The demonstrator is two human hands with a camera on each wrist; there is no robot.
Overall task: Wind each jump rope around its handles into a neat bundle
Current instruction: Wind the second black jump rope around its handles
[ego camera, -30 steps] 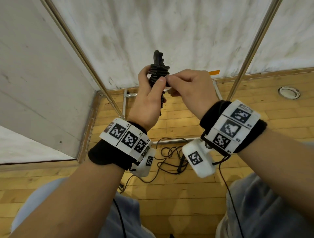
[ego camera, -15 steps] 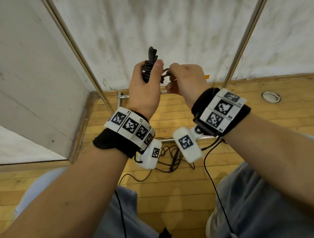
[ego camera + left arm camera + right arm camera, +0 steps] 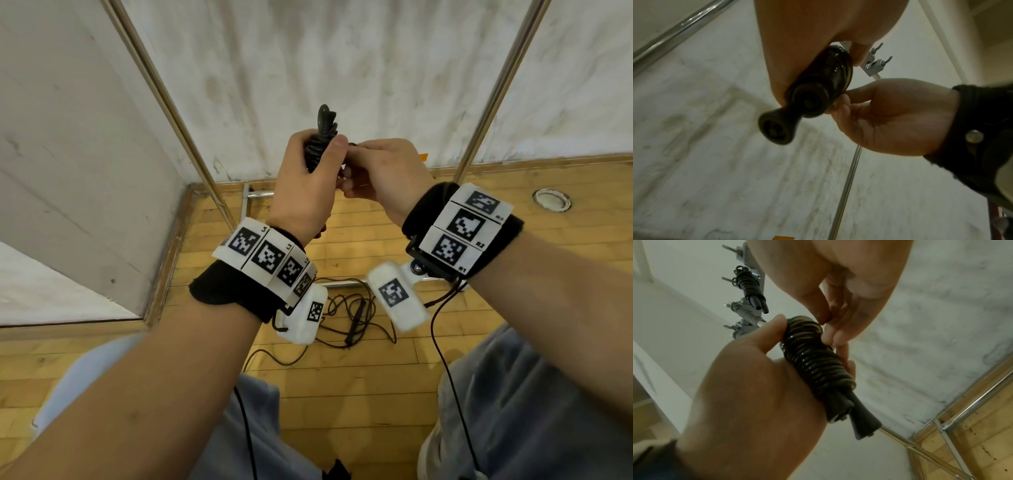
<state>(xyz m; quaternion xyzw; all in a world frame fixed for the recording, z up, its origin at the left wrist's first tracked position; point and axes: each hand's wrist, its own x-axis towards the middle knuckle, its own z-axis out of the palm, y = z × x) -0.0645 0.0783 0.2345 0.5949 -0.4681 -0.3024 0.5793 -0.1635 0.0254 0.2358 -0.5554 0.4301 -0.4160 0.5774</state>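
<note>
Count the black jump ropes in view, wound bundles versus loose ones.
Wound bundles: 2, the held bundle gripped by the left hand and the hanging bundle on the metal rack.
Loose: 1, the loose rope tangled on the floor.
Total: 3

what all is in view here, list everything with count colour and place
wound jump rope: 1, black, held up in front of the wall
loose jump rope: 1, black, tangled on the wooden floor below the wrists
hung bundle: 1, black, on a grey wall rack
metal poles: 2, silver, leaning up the white wall
floor fitting: 1, round, silver, floor at right
left hand: grips the wound jump rope
right hand: pinches the cord at the bundle's top
</note>
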